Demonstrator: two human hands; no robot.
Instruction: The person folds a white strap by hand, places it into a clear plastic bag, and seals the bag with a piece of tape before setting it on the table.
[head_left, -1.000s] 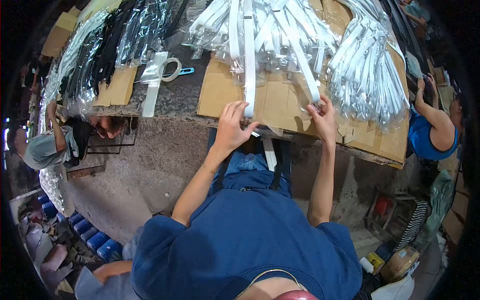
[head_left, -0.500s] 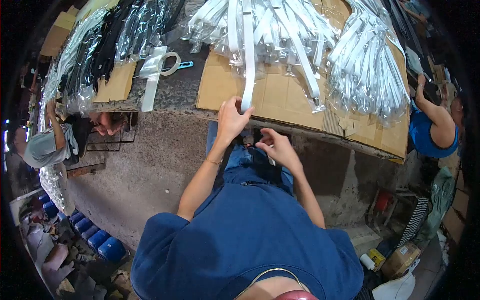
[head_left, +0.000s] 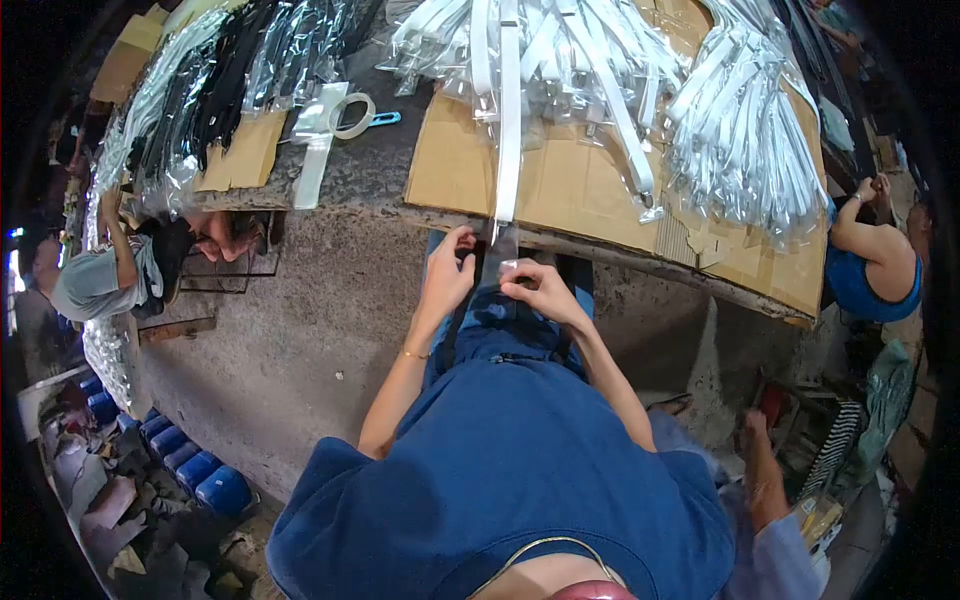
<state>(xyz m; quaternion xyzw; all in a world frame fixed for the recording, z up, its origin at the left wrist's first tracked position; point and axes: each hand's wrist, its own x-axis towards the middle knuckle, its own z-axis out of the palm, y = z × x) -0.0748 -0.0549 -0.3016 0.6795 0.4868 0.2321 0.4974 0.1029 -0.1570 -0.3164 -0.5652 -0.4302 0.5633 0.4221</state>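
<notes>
Hands meet below the table edge: my left hand and right hand both pinch the white strap, which runs lengthwise away from me, hanging off the cardboard toward my lap.

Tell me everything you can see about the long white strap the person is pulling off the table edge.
The long white strap in a clear plastic sleeve lies straight across the brown cardboard sheet, its far end buried in the pile of bagged white straps. Its near end hangs over the table edge, where the left hand and right hand pinch the clear sleeve. It looks flat, flexible and glossy.
</notes>
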